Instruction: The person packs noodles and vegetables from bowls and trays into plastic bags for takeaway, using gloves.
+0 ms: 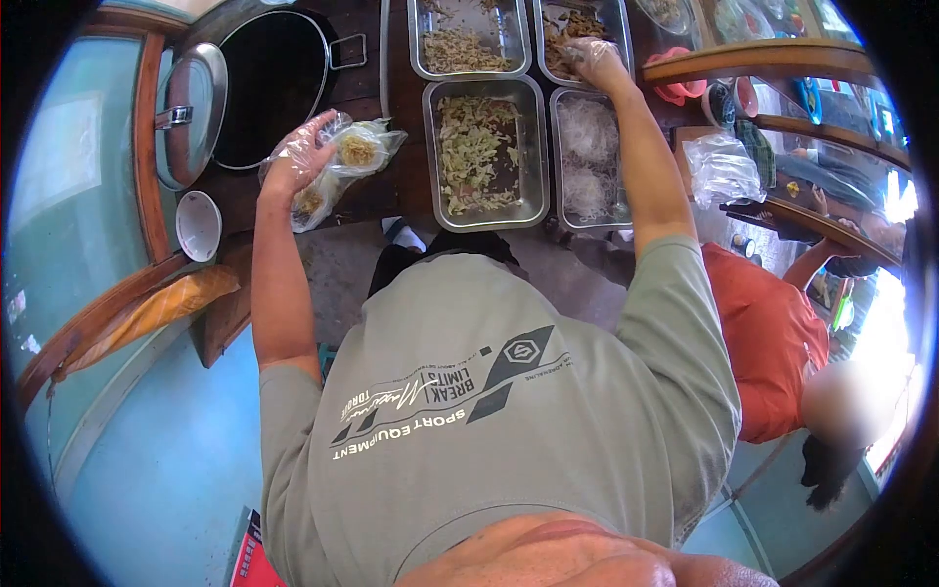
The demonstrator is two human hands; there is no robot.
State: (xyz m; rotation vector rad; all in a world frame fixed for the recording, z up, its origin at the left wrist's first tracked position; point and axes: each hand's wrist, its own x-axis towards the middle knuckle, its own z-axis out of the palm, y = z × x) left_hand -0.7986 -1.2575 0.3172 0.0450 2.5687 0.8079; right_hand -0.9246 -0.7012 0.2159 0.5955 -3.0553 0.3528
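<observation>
My left hand (pixel 299 158), in a clear plastic glove, grips the edge of a clear plastic bag (pixel 377 149) on the dark table. Yellowish shredded food shows inside this bag, and a second filled bag (pixel 311 203) lies just below it. On the other side, my right hand (pixel 591 61), also gloved, reaches into a metal tray (pixel 626 29) of brown cooked food (pixel 559 37). Its fingers are bunched at the food, and their tips are partly hidden. Nearer to me, a tray of white thin noodles (pixel 591 137) lies below my right forearm.
A tray of chopped green vegetables (pixel 471 147) and one of pale shredded food (pixel 458 51) stand in the middle. A large dark pot (pixel 269 88), its lid (pixel 192 117) and a white bowl (pixel 199 226) are left. A person in red (pixel 763 338) is at right.
</observation>
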